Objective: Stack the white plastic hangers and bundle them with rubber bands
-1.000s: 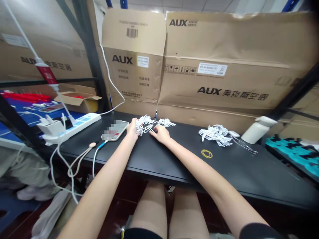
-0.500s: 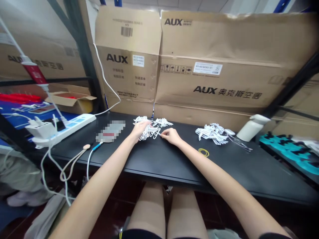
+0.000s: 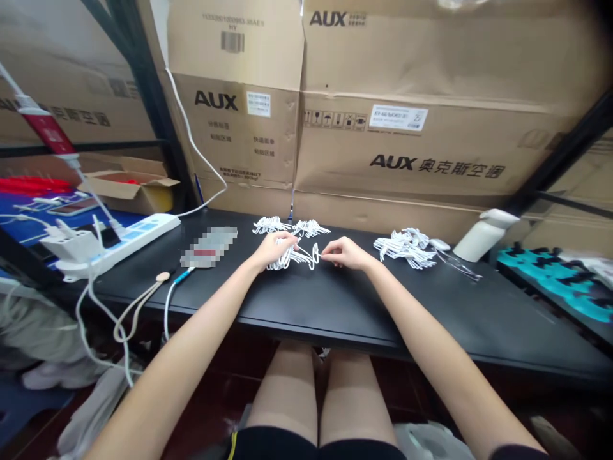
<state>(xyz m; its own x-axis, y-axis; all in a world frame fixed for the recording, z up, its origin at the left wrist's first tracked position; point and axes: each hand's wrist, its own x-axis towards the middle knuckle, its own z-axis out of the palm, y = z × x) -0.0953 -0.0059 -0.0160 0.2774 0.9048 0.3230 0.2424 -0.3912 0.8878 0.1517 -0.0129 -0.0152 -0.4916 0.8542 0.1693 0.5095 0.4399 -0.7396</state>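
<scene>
1. The hooks, thin and white with bent ends, are in my left hand, just above the desk or touching it, I can't tell which; my fingers are closed round the bunch, and several ends fan out toward my right hand.
2. My right hand is narrow, thumb and fingertips drawn together right by the outermost bent ends; I can't tell whether one is pinched between them.
3. Just beyond my left hand lie two small piles, the left pile and the right pile, both of similar white pieces; they sit near each other.
4. To the right of my right hand is a bigger pile, also white; just past it are a small white case and a thin-framed item too small to name, then a pale bottle, tilted; teal pieces are farther right.
5. Left of my left hand lies the phone, its screen blurred, with a cable at its near end; a beige strap and the power strip are farther left.
6. Behind everything, past both hands, stand big cartons.
</scene>
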